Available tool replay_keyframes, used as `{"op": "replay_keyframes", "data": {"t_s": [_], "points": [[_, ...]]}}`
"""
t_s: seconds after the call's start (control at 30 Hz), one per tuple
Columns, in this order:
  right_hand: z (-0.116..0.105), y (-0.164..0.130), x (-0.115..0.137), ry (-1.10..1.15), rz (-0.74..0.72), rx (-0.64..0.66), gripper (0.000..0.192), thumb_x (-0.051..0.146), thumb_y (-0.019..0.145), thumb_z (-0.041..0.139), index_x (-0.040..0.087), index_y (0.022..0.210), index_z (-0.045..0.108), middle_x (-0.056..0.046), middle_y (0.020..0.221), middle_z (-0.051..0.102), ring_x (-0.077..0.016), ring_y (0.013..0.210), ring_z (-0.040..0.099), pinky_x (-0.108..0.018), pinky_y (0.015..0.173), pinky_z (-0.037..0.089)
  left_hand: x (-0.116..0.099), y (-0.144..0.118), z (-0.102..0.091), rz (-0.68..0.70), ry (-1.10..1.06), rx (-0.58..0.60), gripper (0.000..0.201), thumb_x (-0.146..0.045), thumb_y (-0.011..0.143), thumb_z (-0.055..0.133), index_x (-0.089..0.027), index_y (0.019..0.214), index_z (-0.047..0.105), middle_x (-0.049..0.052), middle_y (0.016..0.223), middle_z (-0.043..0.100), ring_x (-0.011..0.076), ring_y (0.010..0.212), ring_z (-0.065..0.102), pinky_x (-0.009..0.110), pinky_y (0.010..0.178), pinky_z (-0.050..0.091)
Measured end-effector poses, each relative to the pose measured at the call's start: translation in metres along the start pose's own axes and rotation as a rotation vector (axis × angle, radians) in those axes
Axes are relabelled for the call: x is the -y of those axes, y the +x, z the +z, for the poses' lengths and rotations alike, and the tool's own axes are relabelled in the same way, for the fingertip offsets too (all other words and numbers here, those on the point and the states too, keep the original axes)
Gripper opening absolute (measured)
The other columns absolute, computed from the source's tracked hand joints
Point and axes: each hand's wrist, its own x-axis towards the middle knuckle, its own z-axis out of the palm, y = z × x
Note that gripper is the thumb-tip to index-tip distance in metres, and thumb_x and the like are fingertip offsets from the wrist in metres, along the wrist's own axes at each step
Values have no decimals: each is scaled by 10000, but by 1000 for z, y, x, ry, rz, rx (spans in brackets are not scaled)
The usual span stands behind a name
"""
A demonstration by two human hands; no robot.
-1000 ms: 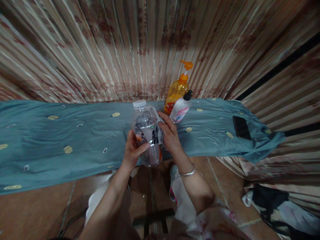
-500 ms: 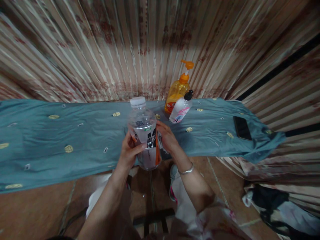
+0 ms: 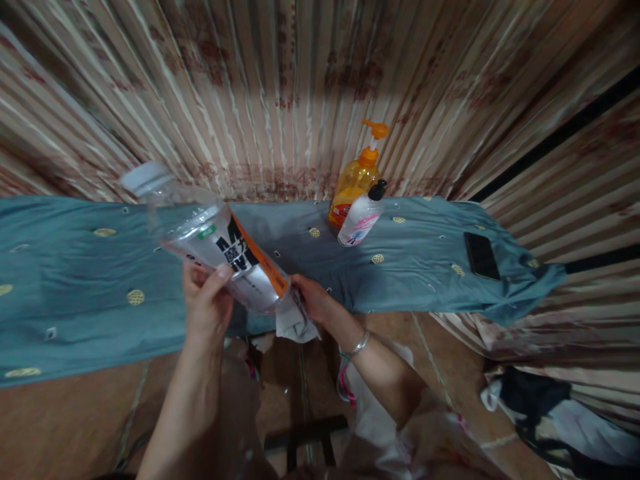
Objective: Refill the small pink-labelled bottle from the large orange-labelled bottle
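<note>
With the left hand point(image 3: 205, 303) clamped on the tilted clear drink bottle point(image 3: 220, 250) above the bench point(image 3: 75, 280), the right hand point(image 3: 310, 301) should press its white cloth point(image 3: 295, 323) firmly against the bottle's base while wiping.

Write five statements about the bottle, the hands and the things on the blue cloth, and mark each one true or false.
1. The clear bottle is tilted, its white cap pointing up and to the left. True.
2. The left hand grips the bottle around its labelled middle. True.
3. The right hand holds the bottle by its cap. False: it is at the bottle's base end, with a white cloth under it.
4. The orange pump bottle lies on its side on the blue cloth. False: it stands upright, beside the white pump bottle.
5. A dark phone lies flat on the blue cloth to the right. True.
</note>
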Motion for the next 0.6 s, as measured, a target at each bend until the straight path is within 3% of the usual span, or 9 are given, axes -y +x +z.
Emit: {"op": "replay_keyframes", "data": {"t_s": [0.1,0.17,0.33,0.43,0.53,0.6], "points": [[3,-5,0,144,238,105,230,312,915,526,206,873,726,-33,711,773,-241,852,792,-414,876,668,-4,9,-5,105,31,-96,546,-480,532,991,-281,899,639,-33,941,725,180,878,667,347,867,574],[1,-11,4,152,230,103,231,253,897,517,197,911,741,-34,742,791,-239,844,791,-429,884,673,-4,14,-11,189,59,-171,628,-482,492,1005,-279,936,609,-42,953,705,175,902,653,338,872,560],[-23,-20,17,51,-51,-5,253,224,783,619,202,988,764,-27,874,832,-241,893,791,-432,912,664,2,23,-34,232,148,-224,610,-340,577,997,-291,997,558,-67,986,637,154,906,610,311,799,513],[-44,-18,22,-38,-219,-176,301,299,763,709,217,1047,768,-9,878,819,-217,813,772,-410,859,668,7,25,-42,225,185,-249,669,-323,556,1013,-284,1029,542,-67,982,598,134,857,568,297,763,481],[-63,-14,24,-315,-371,-319,357,319,800,696,236,1139,770,22,878,800,-184,765,742,-400,883,656,12,27,-41,229,203,-250,794,-335,456,1051,-269,1063,545,-47,1058,617,139,893,570,301,795,481],[-70,-13,23,-595,-493,-391,376,267,839,650,242,1197,763,-13,1028,821,-210,931,764,-425,1009,615,16,28,-41,237,213,-218,814,-338,471,1053,-284,1107,547,-33,1143,634,165,986,596,315,850,495]]}}
